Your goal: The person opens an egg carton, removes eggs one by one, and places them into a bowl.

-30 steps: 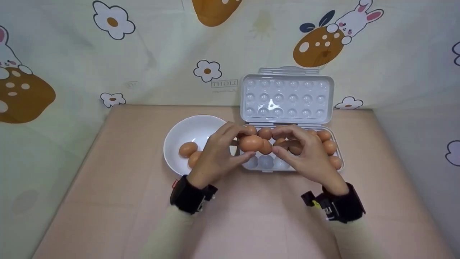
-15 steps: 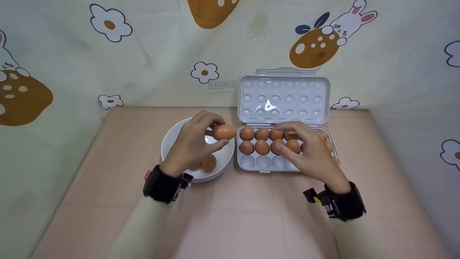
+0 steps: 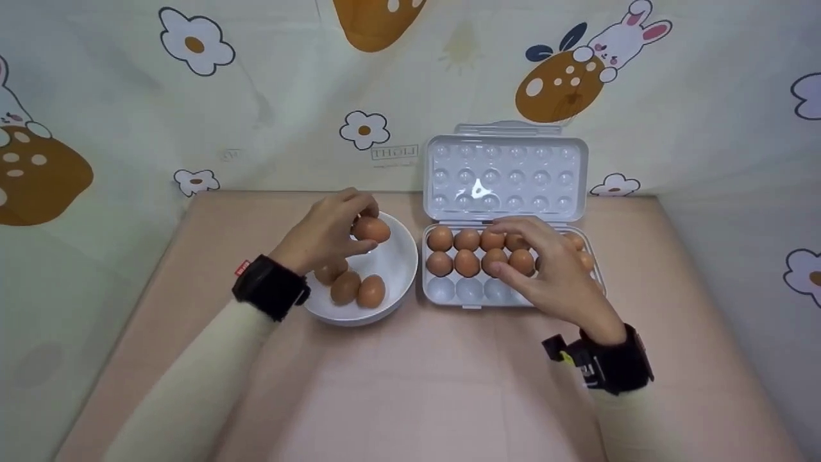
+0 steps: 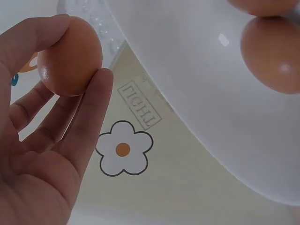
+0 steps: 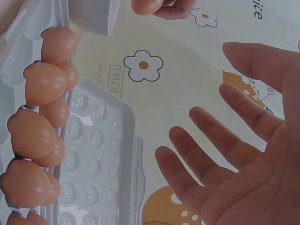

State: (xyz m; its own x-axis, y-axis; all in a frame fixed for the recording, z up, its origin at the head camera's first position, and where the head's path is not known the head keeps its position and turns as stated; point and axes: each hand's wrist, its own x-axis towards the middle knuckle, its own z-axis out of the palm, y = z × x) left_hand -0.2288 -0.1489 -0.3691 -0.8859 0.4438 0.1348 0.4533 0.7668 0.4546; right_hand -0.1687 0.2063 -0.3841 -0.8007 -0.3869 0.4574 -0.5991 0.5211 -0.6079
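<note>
My left hand (image 3: 326, 232) pinches a brown egg (image 3: 372, 230) between thumb and fingers, above the white bowl (image 3: 401, 276). In the left wrist view that egg (image 4: 70, 57) is held by the thumb on one side and fingertips on the other. Three more eggs (image 3: 371, 292) lie together in the bowl's near left part. Over the egg box (image 3: 471, 303), my right hand (image 3: 555, 276) hovers with fingers spread and nothing in it. Two rows of the box hold brown eggs (image 3: 467, 262); some are hidden behind the right hand. Front-row cups (image 3: 469, 290) at the left are bare.
The box's clear lid (image 3: 507, 176) stands raised at the back, against a printed cloth wall (image 3: 288, 96). Bowl and box stand side by side on the pinkish table cover (image 3: 410, 385). Both wrists carry black straps (image 3: 272, 287).
My left hand has carried its egg leftward from over the egg box to over the bowl. My right hand has stayed above the box, its fingers now a little wider apart.
</note>
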